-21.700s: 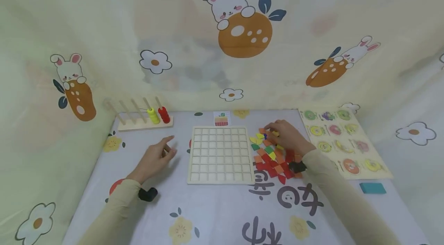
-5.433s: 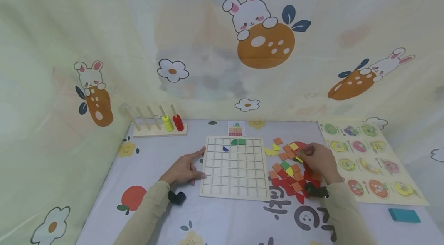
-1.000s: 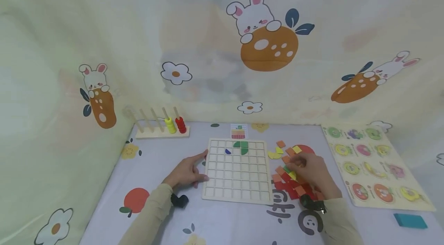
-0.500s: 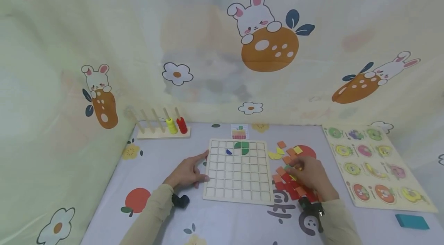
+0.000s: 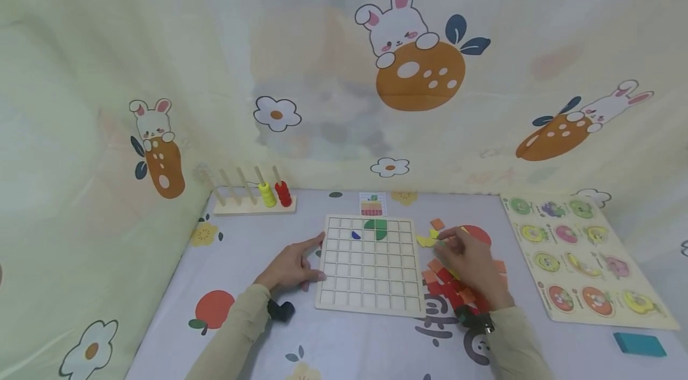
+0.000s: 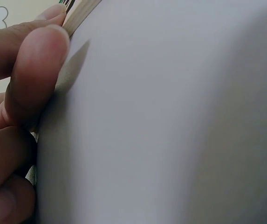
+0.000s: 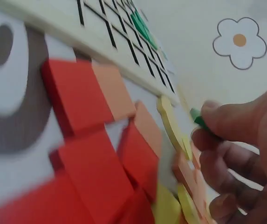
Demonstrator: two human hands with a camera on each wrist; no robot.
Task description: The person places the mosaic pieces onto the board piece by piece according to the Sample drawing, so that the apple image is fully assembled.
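A wooden grid board [image 5: 371, 272] lies in the middle of the table in the head view. Near its top edge sit several green pieces [image 5: 380, 225], with a small blue piece [image 5: 356, 235] to their left. My left hand [image 5: 290, 265] touches the board's left edge with index finger and thumb. Over the pile at the right, my right hand [image 5: 469, 261] pinches a green piece [image 7: 196, 115], mostly covered by the fingers in the right wrist view. Below that hand lie red tiles [image 7: 96, 172], orange tiles [image 7: 114, 91] and yellow pieces [image 7: 169, 121].
A picture card [image 5: 372, 204] lies behind the board. At the back left stands a peg rack [image 5: 255, 208] with yellow and red beads. A fruit picture board [image 5: 583, 260] is at the right, with a teal block [image 5: 639, 344] in front of it.
Since the oldest frame, green and blue pieces have come onto the board and my left hand has reached its edge. Just now my right hand has lifted a green piece, moving slightly left and away.
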